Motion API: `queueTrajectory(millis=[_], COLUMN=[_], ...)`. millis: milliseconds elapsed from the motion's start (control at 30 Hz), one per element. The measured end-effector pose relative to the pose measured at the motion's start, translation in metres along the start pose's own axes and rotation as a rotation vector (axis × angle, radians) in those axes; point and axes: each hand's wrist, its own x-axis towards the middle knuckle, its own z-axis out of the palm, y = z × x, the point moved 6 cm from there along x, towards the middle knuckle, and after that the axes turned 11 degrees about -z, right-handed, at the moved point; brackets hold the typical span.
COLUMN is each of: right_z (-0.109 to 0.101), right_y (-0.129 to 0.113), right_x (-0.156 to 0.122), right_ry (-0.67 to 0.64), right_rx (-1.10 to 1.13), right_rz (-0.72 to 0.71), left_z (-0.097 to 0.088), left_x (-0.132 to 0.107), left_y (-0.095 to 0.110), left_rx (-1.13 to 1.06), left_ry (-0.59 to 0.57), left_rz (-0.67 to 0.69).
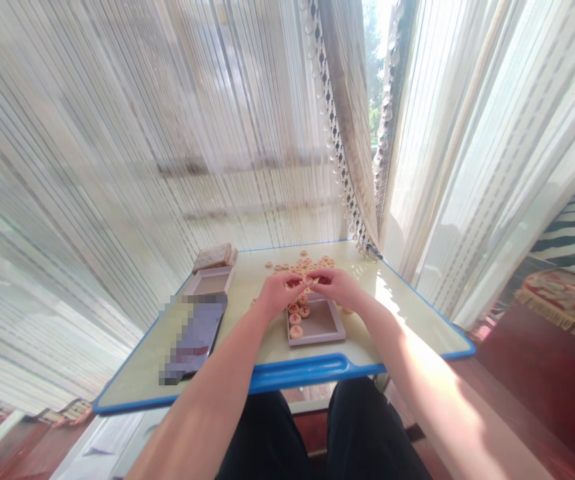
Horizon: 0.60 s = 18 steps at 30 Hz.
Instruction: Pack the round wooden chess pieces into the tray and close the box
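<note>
Left hand (278, 293) and right hand (341, 287), fingers drawn nearly together, pinch a pale, round, wooden-looking disc (308, 281) by the far side of a shallow pinkish-grey box (317, 341)! Probably light, hard, smooth: take the rim.

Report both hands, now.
Left hand: partly curled at a round piece; hold can't be told.
Right hand: partly curled at the same piece; hold can't be told.

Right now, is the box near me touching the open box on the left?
Apart: the head view shows tabletop between the near box and the left box.
</note>
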Motion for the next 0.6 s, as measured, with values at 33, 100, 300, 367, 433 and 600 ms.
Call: queueTrajectory(millis=[33, 100, 300, 367, 433, 600], right_z=[0.000, -0.002, 0.002, 0.008, 0.014, 0.021], right_y=[-0.001, -0.002, -0.005, -0.009, -0.013, -0.021], right_x=[0.000, 0.000, -0.003, -0.005, -0.007, -0.009], right_ry=[0.001, -0.003, -0.179, -0.270, -0.328, -0.358], right_rx=[-0.003, -0.022, -0.133, -0.187, -0.239, -0.299], right_rz=[-0.004, -0.006, -0.007, -0.044, -0.100, -0.198], left_z=[0.001, 0.002, 0.002, 0.001, 0.001, 0.002], left_x=[0.000, 0.000, 0.001, 0.002, 0.004, 0.008], left_y=[0.000, -0.001, -0.007, -0.008, -0.010, -0.013], left_rx=[-0.003, -0.008, 0.007, 0.033, 0.073, 0.134], left_ry=[-0.009, -0.026, -0.037, -0.058, -0.094, -0.125], left_rz=[-0.004, -0.004, -0.035, -0.029, -0.001, 0.071])
